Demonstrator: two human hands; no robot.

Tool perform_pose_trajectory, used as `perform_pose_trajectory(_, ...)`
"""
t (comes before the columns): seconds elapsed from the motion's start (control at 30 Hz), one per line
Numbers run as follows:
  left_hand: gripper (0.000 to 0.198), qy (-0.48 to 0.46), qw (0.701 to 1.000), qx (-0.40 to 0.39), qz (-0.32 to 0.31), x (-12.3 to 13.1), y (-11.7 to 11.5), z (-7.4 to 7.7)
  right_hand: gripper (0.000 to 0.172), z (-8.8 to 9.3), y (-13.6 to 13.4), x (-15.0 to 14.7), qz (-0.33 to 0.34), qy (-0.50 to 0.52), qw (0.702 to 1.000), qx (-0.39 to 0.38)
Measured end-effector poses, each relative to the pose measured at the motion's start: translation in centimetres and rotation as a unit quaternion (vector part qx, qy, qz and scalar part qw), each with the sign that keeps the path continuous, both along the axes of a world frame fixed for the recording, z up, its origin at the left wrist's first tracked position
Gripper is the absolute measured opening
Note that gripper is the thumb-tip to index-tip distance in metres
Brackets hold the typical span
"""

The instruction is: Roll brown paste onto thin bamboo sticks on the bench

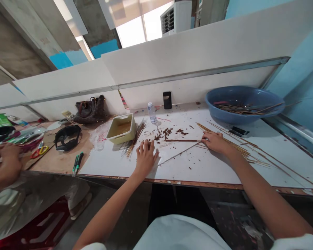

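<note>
My right hand (pixel 214 141) lies low over the white table top (pixel 135 168), its thumb and fingers pinched at the end of a thin brown stick (pixel 182 140). A slim greyish strip (pixel 181 152) slants down to the left from the same fingertips. Under and beside that hand runs a bundle of tan sticks (pixel 236 147). My left hand (pixel 146 157) rests palm down with its fingers apart, near the stick's left end and small brown scraps (pixel 165 133). Whether its fingertips touch a scrap is unclear. Left of it lies a bunch of thin sticks (pixel 137 137).
A yellowish basin (pixel 134 130) of brownish liquid, a clear bottle (pixel 151 114) and a phone (pixel 167 100) stand behind my hands. A blue tub (pixel 243 118) holds sticks at back right. Green-handled cutters (pixel 78 162) lie left, near a co-worker's hands (pixel 9 163).
</note>
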State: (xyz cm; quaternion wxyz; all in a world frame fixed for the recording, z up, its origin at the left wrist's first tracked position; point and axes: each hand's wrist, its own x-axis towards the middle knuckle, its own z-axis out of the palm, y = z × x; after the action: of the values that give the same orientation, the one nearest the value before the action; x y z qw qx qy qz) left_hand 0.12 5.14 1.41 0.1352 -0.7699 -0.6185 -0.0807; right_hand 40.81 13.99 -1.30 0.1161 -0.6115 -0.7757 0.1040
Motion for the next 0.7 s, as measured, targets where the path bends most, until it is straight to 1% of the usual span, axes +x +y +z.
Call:
perform_pose_trajectory(0.03,0.056,-0.005,1.000,-0.006,-0.017,0.2,-0.6,-0.2,0.031,0.1,0.0,-0.1,-0.001,0.000,1.000,0.000)
perform_pose_trajectory(0.1,0.047,-0.023,0.999,-0.013,-0.042,0.4,-1.7,-0.5,0.033,0.3,-0.2,-0.2,-0.001,-0.002,1.000,0.003)
perform_pose_trajectory(0.17,0.037,-0.063,0.997,0.002,-0.053,0.3,-2.6,-0.6,0.032,0.6,-0.6,-0.2,0.003,-0.008,1.000,0.004)
perform_pose_trajectory(0.3,0.027,-0.167,0.982,0.073,-0.059,-0.7,-3.8,-0.1,0.027,1.1,-2.1,0.3,0.026,-0.024,0.999,-0.025)
perform_pose_trajectory(0.4,0.025,-0.191,0.974,0.103,-0.063,-1.2,-4.4,0.5,0.024,1.4,-3.3,0.9,0.059,-0.040,0.997,-0.032)
perform_pose_trajectory(0.47,0.026,-0.191,0.974,0.103,-0.066,-1.0,-4.6,0.7,0.025,1.5,-3.6,1.2,0.065,-0.044,0.997,0.009)
perform_pose_trajectory(0.6,0.027,-0.203,0.973,0.081,-0.070,0.0,-4.9,0.7,0.034,1.9,-3.7,0.4,0.047,-0.026,0.988,0.142)
perform_pose_trajectory(0.63,0.027,-0.208,0.973,0.075,-0.070,0.3,-5.0,0.7,0.035,2.0,-3.8,-0.1,0.050,-0.018,0.986,0.156)
perform_pose_trajectory(0.7,0.027,-0.218,0.971,0.064,-0.068,0.7,-5.3,0.6,0.033,1.8,-4.0,-1.0,0.071,-0.006,0.985,0.159)
